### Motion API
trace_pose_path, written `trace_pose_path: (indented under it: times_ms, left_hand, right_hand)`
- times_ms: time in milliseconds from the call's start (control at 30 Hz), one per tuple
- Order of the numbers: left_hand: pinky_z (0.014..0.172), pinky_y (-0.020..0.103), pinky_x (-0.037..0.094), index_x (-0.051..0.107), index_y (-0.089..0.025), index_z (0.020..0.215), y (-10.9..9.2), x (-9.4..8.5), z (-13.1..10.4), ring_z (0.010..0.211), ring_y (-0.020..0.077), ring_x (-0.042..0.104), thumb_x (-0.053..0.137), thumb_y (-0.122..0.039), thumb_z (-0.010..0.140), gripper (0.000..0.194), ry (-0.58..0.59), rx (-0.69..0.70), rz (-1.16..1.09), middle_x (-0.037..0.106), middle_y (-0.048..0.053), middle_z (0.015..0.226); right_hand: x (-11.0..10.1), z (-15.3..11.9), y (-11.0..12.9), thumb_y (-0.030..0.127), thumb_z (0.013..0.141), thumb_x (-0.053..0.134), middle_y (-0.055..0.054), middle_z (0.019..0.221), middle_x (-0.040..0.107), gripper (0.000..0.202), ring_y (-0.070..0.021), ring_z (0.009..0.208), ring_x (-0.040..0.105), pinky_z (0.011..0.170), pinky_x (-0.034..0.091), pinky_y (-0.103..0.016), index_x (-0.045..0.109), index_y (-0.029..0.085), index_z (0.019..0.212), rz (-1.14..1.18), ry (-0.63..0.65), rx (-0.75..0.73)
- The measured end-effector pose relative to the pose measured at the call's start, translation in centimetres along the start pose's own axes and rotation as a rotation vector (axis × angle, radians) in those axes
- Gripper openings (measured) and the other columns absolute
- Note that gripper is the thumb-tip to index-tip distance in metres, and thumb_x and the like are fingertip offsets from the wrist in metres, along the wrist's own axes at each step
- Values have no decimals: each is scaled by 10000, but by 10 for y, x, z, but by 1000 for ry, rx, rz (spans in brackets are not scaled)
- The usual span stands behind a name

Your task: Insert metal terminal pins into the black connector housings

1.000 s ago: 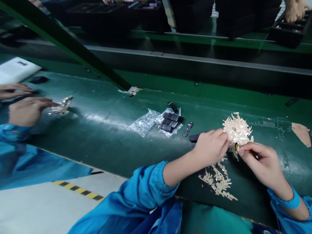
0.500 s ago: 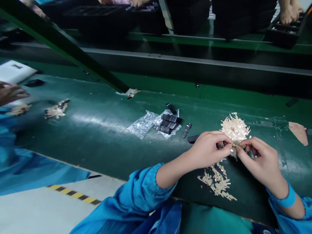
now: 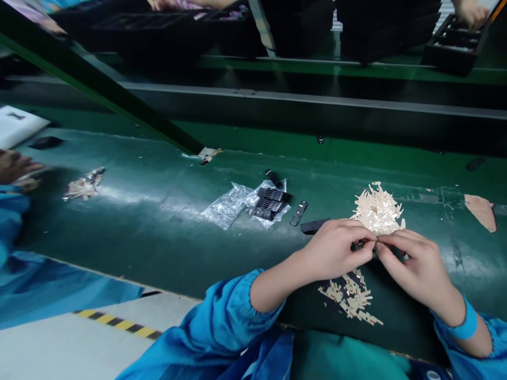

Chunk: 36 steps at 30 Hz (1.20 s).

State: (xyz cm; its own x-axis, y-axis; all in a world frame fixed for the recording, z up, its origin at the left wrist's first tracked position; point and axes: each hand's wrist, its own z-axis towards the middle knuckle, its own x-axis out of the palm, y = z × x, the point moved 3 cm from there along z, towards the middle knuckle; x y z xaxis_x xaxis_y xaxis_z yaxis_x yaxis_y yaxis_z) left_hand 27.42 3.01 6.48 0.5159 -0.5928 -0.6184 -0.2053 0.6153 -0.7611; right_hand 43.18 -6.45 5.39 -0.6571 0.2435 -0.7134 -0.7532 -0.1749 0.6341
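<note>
My left hand (image 3: 343, 245) and my right hand (image 3: 415, 264) meet fingertip to fingertip above the green bench. Thumb and forefinger of each are pinched together. Whatever lies between the fingertips is too small and too covered to name. Just beyond them rises a heap of small flat cream-coloured pieces (image 3: 378, 208). A looser scatter of similar pieces (image 3: 352, 298), some with metallic or brownish parts, lies on the near side, below my wrists. A dark elongated plastic part (image 3: 312, 227) rests beside my left hand, partly behind it.
Left of my hands, black plastic parts (image 3: 271, 200) lie on clear plastic bags (image 3: 229, 206), with a single black part (image 3: 298, 213) alongside. A green post (image 3: 158, 126) slants across the bench. A co-worker's hand (image 3: 16, 166) is at far left, near another small pile (image 3: 84, 186). Black trays (image 3: 455, 45) stand opposite.
My fingertips have come closer together, my right hand shifting left until they touch. The pinched piece glimpsed between them before is now mostly covered. The view has shifted slightly.
</note>
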Motion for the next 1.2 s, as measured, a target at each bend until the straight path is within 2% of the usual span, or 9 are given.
trace_pose_path:
  times_ms: [200, 333, 533, 633, 700, 833, 1033, 1100, 1200]
  left_hand:
    - [770, 300, 519, 759, -176, 984, 3, 7, -2, 825, 167, 695, 567, -186, 937, 198, 20, 52, 56, 767, 32, 894]
    - [751, 296, 502, 765, -177, 976, 2, 2, -3, 809, 160, 682, 577, -183, 933, 192, 21, 5, -49, 765, 39, 902]
    - [539, 220, 400, 723, -165, 865, 9, -8, 1, 619, 95, 540, 683, -261, 854, 105, -58, -311, -643, 646, 6, 741]
    - [513, 203, 427, 662, -170, 898, 17, 2, 3, 614, 94, 524, 726, -288, 788, 173, -15, -468, -1036, 577, -14, 738]
    - [489, 189, 440, 637, -175, 933, 22, 12, 3, 641, 106, 541, 725, -296, 770, 221, 34, -555, -1215, 567, -6, 762]
    - [438, 173, 440, 630, -175, 963, 26, 32, -2, 627, 115, 554, 691, -284, 786, 217, 212, -650, -1398, 565, 9, 757]
    - [462, 204, 515, 677, -195, 1022, 26, 38, -3, 723, 157, 622, 663, -342, 838, 236, 425, -640, -1479, 617, 52, 874]
    - [496, 235, 539, 696, -193, 1023, 26, 35, -1, 770, 179, 638, 686, -396, 829, 281, 358, -595, -1387, 644, 71, 928]
    - [596, 236, 524, 717, -166, 912, 25, 29, 1, 771, 149, 614, 783, -326, 769, 225, 160, -473, -1064, 655, 44, 868]
  right_hand:
    - [1, 1, -4, 177, 927, 588, -23, 778, 777, 206, -197, 719, 706, 700, 517, -333, 763, 214, 825, 70, 26, 70]
    - [2, 5, -13, 179, 887, 581, -16, 765, 781, 222, -195, 698, 706, 680, 511, -313, 754, 226, 756, 102, 20, 151]
    - [8, 7, -34, 292, 913, 614, -38, 669, 697, 294, -239, 663, 655, 614, 439, -351, 664, 223, 631, -163, 82, 273]
    - [9, 6, -27, 329, 937, 670, -56, 853, 711, 132, -221, 732, 649, 645, 481, -342, 730, 215, 965, 63, 23, 143]
    - [7, 5, -19, 303, 914, 736, -47, 908, 687, 221, -193, 725, 620, 615, 483, -315, 706, 231, 1120, 242, -51, 74]
    - [-1, 2, -7, 182, 898, 758, -24, 854, 661, 133, -176, 720, 599, 611, 473, -305, 725, 259, 1001, 414, -163, 33]
    - [-9, 2, -7, 164, 889, 740, -11, 762, 631, 96, -162, 669, 567, 583, 445, -294, 718, 237, 829, 526, -179, 170]
    - [-9, 2, -10, 185, 877, 741, 3, 711, 603, 114, -149, 623, 535, 552, 421, -282, 704, 227, 778, 551, -174, 244]
    - [-4, 1, -12, 218, 848, 761, 14, 663, 577, 113, -138, 577, 496, 525, 391, -277, 707, 214, 749, 549, -100, 327]
